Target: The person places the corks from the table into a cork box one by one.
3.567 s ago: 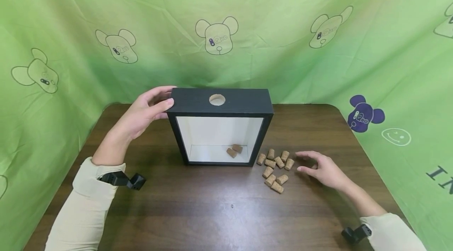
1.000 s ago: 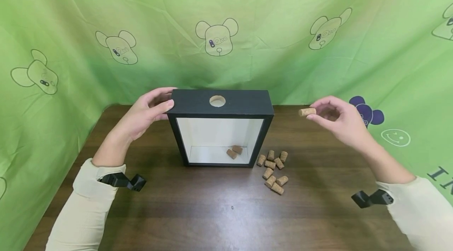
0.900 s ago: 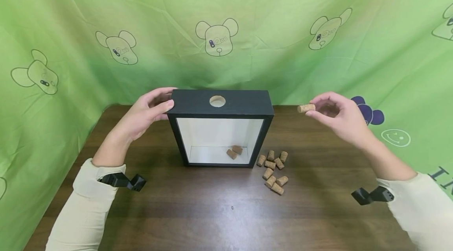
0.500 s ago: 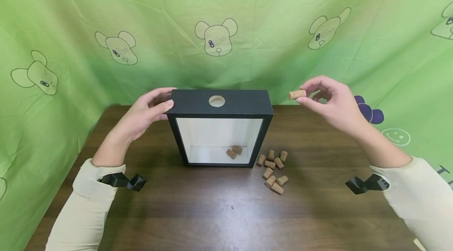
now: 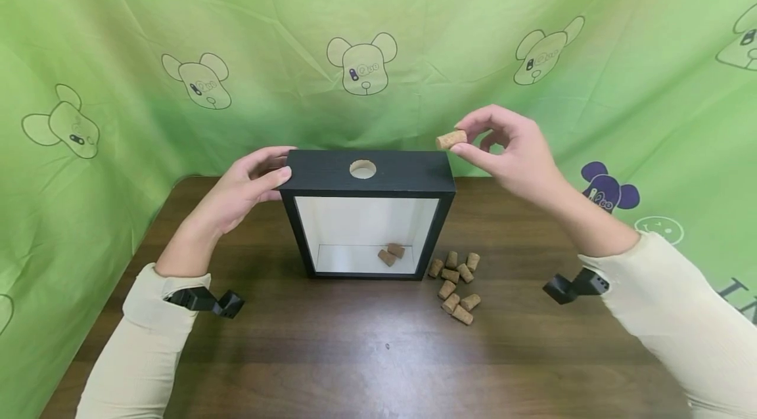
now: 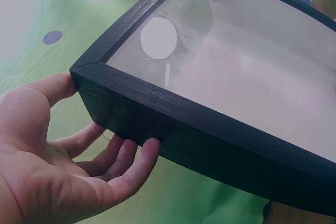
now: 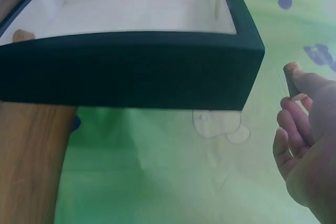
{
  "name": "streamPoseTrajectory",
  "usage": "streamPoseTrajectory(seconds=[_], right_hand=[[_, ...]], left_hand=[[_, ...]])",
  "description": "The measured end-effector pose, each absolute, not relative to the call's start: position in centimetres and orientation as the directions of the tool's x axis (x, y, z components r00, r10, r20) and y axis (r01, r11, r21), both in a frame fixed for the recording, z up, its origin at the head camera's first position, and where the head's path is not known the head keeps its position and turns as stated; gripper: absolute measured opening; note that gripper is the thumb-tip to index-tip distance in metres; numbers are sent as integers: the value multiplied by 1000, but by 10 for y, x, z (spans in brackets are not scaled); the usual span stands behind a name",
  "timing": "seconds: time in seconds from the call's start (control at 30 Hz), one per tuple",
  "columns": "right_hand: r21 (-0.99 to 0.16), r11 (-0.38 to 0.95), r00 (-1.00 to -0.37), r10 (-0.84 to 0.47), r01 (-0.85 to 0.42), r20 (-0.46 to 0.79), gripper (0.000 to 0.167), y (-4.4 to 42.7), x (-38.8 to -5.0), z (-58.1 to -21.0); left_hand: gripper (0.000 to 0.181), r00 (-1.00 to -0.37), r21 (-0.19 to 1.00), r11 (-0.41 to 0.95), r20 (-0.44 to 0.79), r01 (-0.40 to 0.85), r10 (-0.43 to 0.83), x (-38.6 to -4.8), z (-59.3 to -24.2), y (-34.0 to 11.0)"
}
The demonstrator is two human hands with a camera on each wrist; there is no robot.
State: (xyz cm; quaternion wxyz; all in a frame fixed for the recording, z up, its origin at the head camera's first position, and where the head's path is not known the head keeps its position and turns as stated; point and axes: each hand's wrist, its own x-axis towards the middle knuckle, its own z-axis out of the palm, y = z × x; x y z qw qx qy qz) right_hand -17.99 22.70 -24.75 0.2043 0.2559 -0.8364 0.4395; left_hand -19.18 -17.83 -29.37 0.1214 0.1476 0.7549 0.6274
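In the head view a black shadow box [image 5: 408, 171] stands upright on the table, with a round hole [image 5: 363, 169] in its top and a clear front. Two corks [image 5: 387, 257] lie inside on its white floor. My left hand [image 5: 239, 189] grips the box's upper left corner, thumb at the top edge; the left wrist view shows its fingers [image 6: 131, 169] against the side. My right hand [image 5: 517, 153] pinches a cork [image 5: 451, 140] between thumb and forefinger, just above the box's top right corner. That cork [image 7: 290, 74] is apart from the box in the right wrist view.
Several loose corks [image 5: 451, 275] lie on the brown wooden table [image 5: 331, 347], right of the box. A green curtain [image 5: 266, 25] with bear drawings hangs behind and along both sides. Each wrist carries a small black camera [image 5: 201, 301].
My right hand has picked a cork from the pile, lifted it and carried it left to the box's top right corner. The left hand and the box have stayed in place.
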Motion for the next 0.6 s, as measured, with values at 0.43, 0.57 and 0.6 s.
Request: streamPoseTrajectory(seconds=[0.43, 0.57, 0.6], right_hand=[[-623, 435, -757, -297, -650, 582, 23, 194, -183, -239], [-626, 419, -750, -288, -658, 595, 23, 192, -183, -239], [-628, 417, -751, -285, -657, 596, 23, 192, -184, -239]], left_hand=[[56, -927, 984, 164, 5, 71, 374, -194, -295, -179], [57, -926, 984, 164, 2, 69, 377, -193, -294, -179], [57, -926, 984, 164, 1, 68, 377, -193, -294, -179]])
